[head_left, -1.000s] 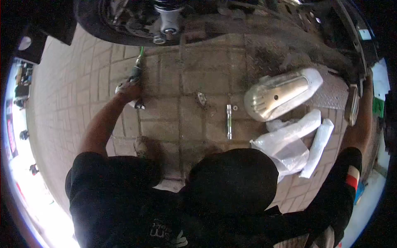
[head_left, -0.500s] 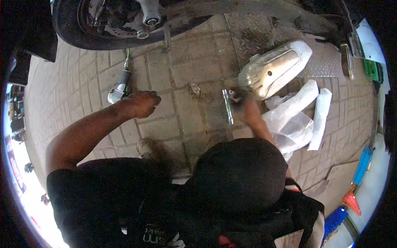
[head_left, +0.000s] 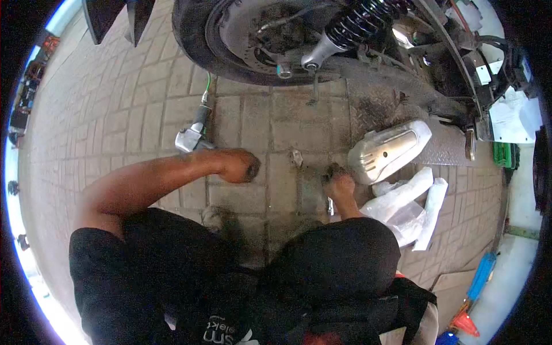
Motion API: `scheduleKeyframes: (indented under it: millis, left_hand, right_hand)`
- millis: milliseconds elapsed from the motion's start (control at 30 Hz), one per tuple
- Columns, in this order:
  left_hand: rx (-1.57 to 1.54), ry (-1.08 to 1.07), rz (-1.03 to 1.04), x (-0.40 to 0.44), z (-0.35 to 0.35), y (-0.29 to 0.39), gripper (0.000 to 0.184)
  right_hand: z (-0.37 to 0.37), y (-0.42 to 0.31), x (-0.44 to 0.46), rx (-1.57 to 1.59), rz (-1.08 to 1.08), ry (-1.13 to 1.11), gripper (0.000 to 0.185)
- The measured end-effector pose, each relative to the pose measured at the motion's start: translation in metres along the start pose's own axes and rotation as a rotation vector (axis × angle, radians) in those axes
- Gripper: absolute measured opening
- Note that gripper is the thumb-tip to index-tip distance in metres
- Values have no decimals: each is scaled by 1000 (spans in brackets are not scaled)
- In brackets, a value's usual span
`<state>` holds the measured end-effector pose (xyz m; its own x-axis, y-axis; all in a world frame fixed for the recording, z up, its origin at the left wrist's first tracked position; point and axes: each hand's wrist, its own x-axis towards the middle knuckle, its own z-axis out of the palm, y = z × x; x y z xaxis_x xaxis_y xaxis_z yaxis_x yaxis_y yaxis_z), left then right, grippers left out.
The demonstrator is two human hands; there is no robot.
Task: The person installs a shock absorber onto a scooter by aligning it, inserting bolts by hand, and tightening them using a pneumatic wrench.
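My left hand (head_left: 238,166) is curled into a fist above the paving. It is beside a silver-and-black air impact wrench (head_left: 191,140), which lies on the bricks with a green hose at its end. What the fist holds, if anything, is hidden. My right hand (head_left: 341,187) is low over the floor with its fingers drawn together near something small and dark. A chrome tubular socket wrench (head_left: 330,206) is mostly covered by this hand; only one end shows. A small pale metal piece (head_left: 296,157) lies on the paving between my hands.
Ahead is a scooter's rear wheel (head_left: 201,54) with a shock absorber (head_left: 345,35). To the right lie a silver muffler cover (head_left: 391,150) and white wrapped foam pieces with clear plastic (head_left: 405,215). A patterned metal plate (head_left: 443,141) is under the scooter.
The view has tilted up, showing more of the scooter. My right hand has come over the socket wrench, which lay uncovered beside it before. My left hand stays closed.
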<state>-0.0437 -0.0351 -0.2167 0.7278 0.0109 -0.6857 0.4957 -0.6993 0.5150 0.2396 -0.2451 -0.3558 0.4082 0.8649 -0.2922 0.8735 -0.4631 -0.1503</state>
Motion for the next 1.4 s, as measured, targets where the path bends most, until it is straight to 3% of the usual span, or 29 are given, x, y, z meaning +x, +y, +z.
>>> scheduleKeyframes:
  millis: [100,167,200,267,367,433,467,500,567,633,700,733,800,933,1000,1033,1100,1167,1233,1400]
  left_hand:
    - [-71,162,151,21,-1,20,39]
    - [-119,198,241,47,26,34,42]
    - [-148,482,419,62,47,42,47]
    - [-188,745,621,84,64,41,53]
    - [-111,718,590,89,67,46,63]
    - [-414,184,314,41,26,54,42]
    - [-412,174,331,38,30,49,42]
    - [-379,157,299,33,37,44,38]
    - [-344,144,266,26,49,26,35]
    - [-424,163,193,25,59,7,26]
    - [-422,219,192,18,58,-4,26]
    - [-416,266,191,15,57,-8,27]
    - [-437,364,210,24,64,-19,27]
    - [-292,569,198,34,72,-39,27]
    - [-323,578,195,33,74,-41,27]
    - [-334,581,197,30,69,-40,27]
    - [-347,592,233,20,56,-30,27]
    - [-349,596,276,19,56,-30,27]
    - [-317,558,235,36,67,-41,28]
    - [-417,541,369,20,40,-20,32]
  right_hand:
    - [-53,-36,-27,221,-65,59,33]
    - [-89,-60,-42,386,-258,89,32]
    - [-95,-66,-45,380,-239,96,32]
    - [-103,-78,-51,874,-312,128,28]
    - [-111,-98,-64,1080,-142,33,27]
    - [-104,-104,-75,1189,-180,9,27]
    - [-101,-104,-78,1304,-262,-28,28]
    - [-92,-95,-77,1300,-252,-22,28]
    - [-58,-65,-67,961,-165,-184,28]
    - [-26,-31,-50,379,-117,92,26]
    - [-16,0,-22,-144,25,-207,25]
    - [-5,8,-12,-158,2,-203,25]
    - [15,13,4,0,246,54,24]
    - [7,12,4,-50,102,54,30]
    - [-2,8,7,-144,87,-51,34]
    - [-16,1,7,-148,85,-39,34]
    - [-57,-12,2,201,-166,246,24]
    - [-137,-61,-3,310,-333,359,21]
    - [-205,-104,-6,408,-303,365,21]
    - [-261,-153,20,618,-383,472,18]
